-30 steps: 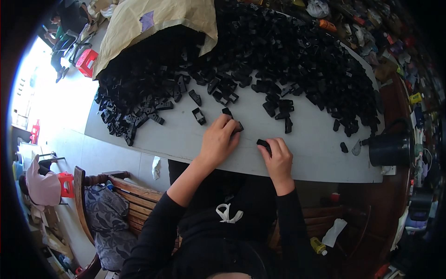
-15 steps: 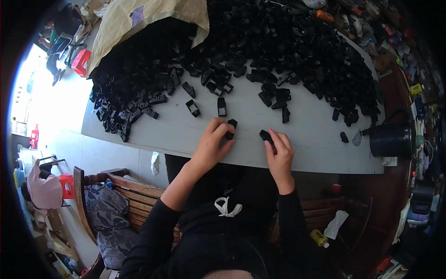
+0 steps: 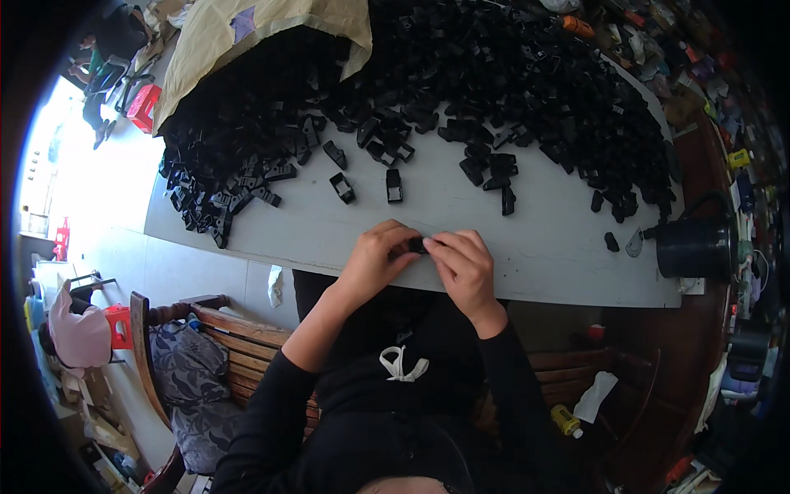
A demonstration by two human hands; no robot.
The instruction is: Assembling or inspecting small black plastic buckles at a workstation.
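My left hand (image 3: pixel 378 253) and my right hand (image 3: pixel 462 262) meet at the near edge of the grey table (image 3: pixel 535 247). Together they pinch a small black plastic part (image 3: pixel 418 244) between the fingertips. A huge heap of similar black plastic parts (image 3: pixel 461 74) covers the far half of the table. A few loose ones (image 3: pixel 393 185) lie just beyond my hands.
A tan sack (image 3: pixel 255 33) lies over the heap at the far left. A black pot (image 3: pixel 695 247) stands at the table's right end, with cluttered shelves behind it. A wooden bench (image 3: pixel 206 346) with a patterned bag is below, and a person in a pink cap (image 3: pixel 74 333) sits at far left.
Both hands have come together toward the table's near edge. The separate black pieces that each hand had on the table are now held as one between the fingertips.
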